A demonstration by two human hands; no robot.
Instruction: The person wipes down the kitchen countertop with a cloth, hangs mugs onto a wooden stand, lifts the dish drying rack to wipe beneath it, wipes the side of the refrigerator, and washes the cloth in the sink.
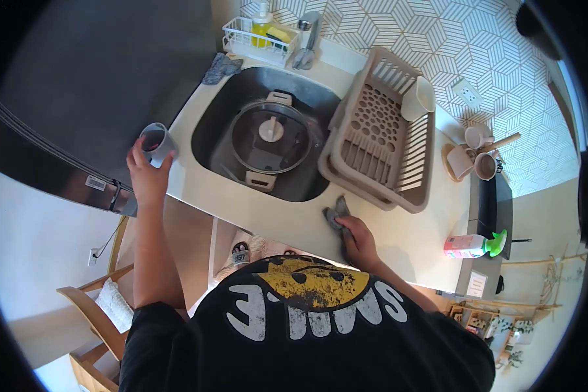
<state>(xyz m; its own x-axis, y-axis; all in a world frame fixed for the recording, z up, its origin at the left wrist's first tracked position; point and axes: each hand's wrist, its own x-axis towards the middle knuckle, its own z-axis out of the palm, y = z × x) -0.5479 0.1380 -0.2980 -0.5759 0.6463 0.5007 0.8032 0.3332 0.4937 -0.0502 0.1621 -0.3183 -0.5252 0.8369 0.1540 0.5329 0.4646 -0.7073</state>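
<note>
Left grip (150,175) is closed partly, with the thumb on one side and the fingers on the other side of a see-through cup (166,146). This cup is at the left end of the pale desk (255,219), just beside the dark refrigerator (111,72). Its round mouth looks up to the camera, and its long axis goes from the mouth down toward the palm side; whether its base touches the desk, I cannot tell.

Right grip (361,242) is closed around a bunched grey cloth (337,211), near the front edge of the desk. The longer part of the cloth points away from the body, toward the dish rack (374,155), and a darker fold hangs down along the fingers.

The left forearm is stretched almost straight forward, while the right forearm comes slantwise from the right side of the body, with the knuckles upward.

Between the hands, a narrow strip of desk runs along the front rim of the sink (203,140), where a lidded pot (255,154) sits. To the right, the desk becomes wider, between the rack and the spray bottle (469,246). At left, the refrigerator leaves little side room.
</note>
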